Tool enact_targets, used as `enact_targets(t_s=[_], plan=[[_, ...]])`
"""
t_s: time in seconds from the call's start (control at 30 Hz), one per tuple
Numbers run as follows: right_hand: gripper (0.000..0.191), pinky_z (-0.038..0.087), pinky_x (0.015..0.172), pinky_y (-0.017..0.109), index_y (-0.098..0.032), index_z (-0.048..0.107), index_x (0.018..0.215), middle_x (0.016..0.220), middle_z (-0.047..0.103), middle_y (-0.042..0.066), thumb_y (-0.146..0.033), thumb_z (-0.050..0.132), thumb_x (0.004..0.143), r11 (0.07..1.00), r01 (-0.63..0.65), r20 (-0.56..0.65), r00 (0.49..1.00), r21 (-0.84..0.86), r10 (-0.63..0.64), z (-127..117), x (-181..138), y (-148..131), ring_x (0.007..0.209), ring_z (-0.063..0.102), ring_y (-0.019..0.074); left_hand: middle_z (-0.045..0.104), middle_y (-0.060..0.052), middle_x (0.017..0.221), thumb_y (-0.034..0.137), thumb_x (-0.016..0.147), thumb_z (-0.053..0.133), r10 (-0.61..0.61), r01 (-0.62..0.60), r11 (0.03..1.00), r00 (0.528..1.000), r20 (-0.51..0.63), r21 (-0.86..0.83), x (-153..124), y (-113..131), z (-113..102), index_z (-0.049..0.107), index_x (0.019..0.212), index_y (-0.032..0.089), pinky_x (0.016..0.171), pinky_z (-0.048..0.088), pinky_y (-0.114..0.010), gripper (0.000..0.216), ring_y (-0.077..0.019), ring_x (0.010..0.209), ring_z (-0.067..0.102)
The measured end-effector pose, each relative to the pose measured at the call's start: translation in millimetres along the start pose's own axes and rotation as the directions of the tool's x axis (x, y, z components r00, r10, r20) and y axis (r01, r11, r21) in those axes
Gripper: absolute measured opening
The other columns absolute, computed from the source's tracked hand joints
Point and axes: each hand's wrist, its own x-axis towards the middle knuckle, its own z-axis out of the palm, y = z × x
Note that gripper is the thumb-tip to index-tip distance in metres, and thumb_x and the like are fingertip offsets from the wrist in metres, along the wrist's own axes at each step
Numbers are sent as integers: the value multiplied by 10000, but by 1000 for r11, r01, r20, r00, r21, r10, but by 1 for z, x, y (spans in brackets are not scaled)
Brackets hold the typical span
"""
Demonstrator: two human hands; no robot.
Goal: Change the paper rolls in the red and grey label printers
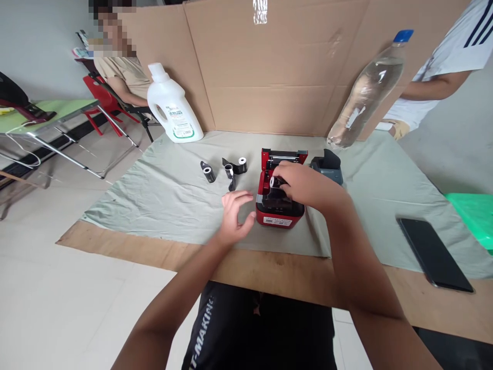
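On grey cloth [173, 195] sits a red printer [279, 215], lid [287, 154] raised apparently for access, right hand [302, 181] pinching its roll [275, 182], left hand [234, 216] spread at eight o'clock.

Bright, diffuse light is spread evenly; glare is caught by the tape [260, 11] and water bottle [367, 95]. Soft shadow is cast beside the red device [279, 209]. Edges are stretched by distortion.
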Motion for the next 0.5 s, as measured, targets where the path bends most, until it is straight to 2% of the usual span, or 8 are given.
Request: enact_targets(t_s=[0.1,0.17,0.2,0.27,0.33,0.4,0.5], plan=[[230,453,813,353,-190,669,1090,1095,639,106,-115,492,962,1000,11,-163,987,29,-6,-19,-17,-15,896,605,235,700,-54,1006,378,1028,583,-151,138,977,986,-73,-162,11,-6,-1,587,1186,231,911,528,-404,216,-196,943,676],[272,462,843,368,-199,670,1170,1160,624,113,-144,491,973,995,68,-280,959,70,-46,-26,-24,-21,958,606,258,688,-21,913,428,1036,594,-232,203,923,971,-52,-328,30,-5,-2,586,1184,235,853,546,-355,242,-167,861,679],[288,468,867,378,-207,671,1202,1191,618,116,-162,499,974,990,110,-320,944,93,-75,-28,-25,-22,999,604,272,690,-12,893,458,1034,601,-246,224,887,969,-3,-403,42,-3,-4,590,1202,238,835,547,-338,276,-160,844,681],[307,475,906,394,-223,678,1231,1232,613,115,-197,522,968,971,191,-341,931,145,-132,-27,-24,-21,1060,594,294,714,-20,922,540,1017,607,-222,251,823,968,118,-509,70,3,-5,611,1258,239,828,548,-333,385,-164,849,685],[311,479,915,396,-232,684,1231,1238,616,109,-213,538,957,951,234,-316,935,201,-163,-24,-19,-19,1073,592,296,704,-7,871,595,985,636,-240,297,800,955,176,-522,92,9,-4,673,1220,225,831,540,-323,440,-158,821,671],[299,479,911,390,-228,682,1212,1239,621,107,-213,547,946,938,248,-314,935,242,-166,-20,-14,-16,1065,597,286,669,18,761,590,939,706,-300,356,789,935,192,-501,102,10,1,729,1078,206,775,522,-295,410,-138,737,637],[266,476,901,370,-219,669,1182,1242,646,103,-238,590,928,929,230,-350,929,290,-120,-15,-9,-12,1048,609,264,684,17,753,571,906,754,-390,400,752,911,135,-524,93,2,13,737,992,197,715,508,-276,385,-123,690,627]])
